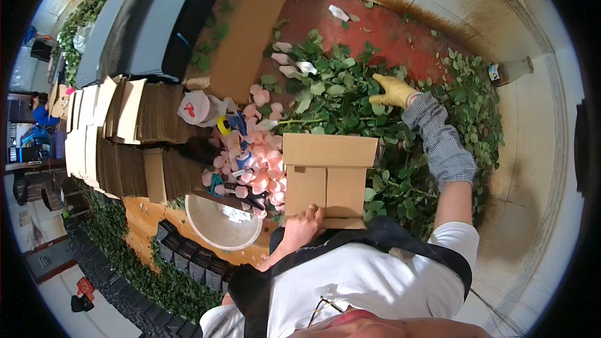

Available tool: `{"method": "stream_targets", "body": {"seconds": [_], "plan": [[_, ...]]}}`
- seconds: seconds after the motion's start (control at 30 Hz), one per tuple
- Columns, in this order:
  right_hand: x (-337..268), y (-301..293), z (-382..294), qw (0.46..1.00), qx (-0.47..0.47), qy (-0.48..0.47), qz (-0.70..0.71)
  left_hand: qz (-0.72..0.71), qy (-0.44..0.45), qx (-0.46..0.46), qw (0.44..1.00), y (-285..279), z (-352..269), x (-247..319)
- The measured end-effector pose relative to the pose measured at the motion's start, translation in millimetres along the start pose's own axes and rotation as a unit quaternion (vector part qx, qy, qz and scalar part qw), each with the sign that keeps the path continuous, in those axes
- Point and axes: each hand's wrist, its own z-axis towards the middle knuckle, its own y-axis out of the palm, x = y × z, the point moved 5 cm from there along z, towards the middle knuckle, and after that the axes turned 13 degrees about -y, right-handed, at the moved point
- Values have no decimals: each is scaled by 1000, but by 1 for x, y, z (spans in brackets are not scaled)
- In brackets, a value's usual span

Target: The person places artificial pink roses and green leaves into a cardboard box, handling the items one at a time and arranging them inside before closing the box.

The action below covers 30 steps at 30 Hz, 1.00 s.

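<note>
My left hand point(304, 228) is bare, its fingers curled over the near edge of a creased corrugated cardboard piece point(345, 188) in front of my body. My right hand point(393, 91), in a yellow glove below a striped sleeve cover, reaches over a heap of leafy green cut stems point(345, 103). Its thumb and fingers are spread, and no object shows between them. Just beyond the cardboard, one long stem point(300, 121) lies sideways, with a pale wrapped bud point(266, 125) at its left end. Several other pale wrapped buds point(290, 72) lie at the heap's left side.
Pink petals point(263, 164) are piled left of the cardboard, near a yellow tape roll point(224, 125) and a white plastic bag point(195, 108). Stacked cardboard sheets point(159, 117) and a white basin point(202, 225) stand farther left. A bottle point(514, 71) lies right. A person in blue point(42, 112) is far left.
</note>
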Motion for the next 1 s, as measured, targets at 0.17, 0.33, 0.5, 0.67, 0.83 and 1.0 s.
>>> {"method": "stream_targets", "body": {"seconds": [0.17,0.33,0.5,0.67,0.83,1.0], "plan": [[-31,58,-24,984,-77,51,-152,80,19,46,996,15,-3,6],[10,44,13,965,12,129,-230,70,24,21,997,11,2,4],[39,22,38,978,130,136,-95,20,3,-27,999,9,4,-2],[9,-17,4,959,244,97,-103,13,3,-5,1000,9,3,2],[-13,0,42,957,214,161,-111,39,9,34,999,9,2,5],[6,12,101,961,175,198,-78,34,20,31,999,3,6,-1]]}}
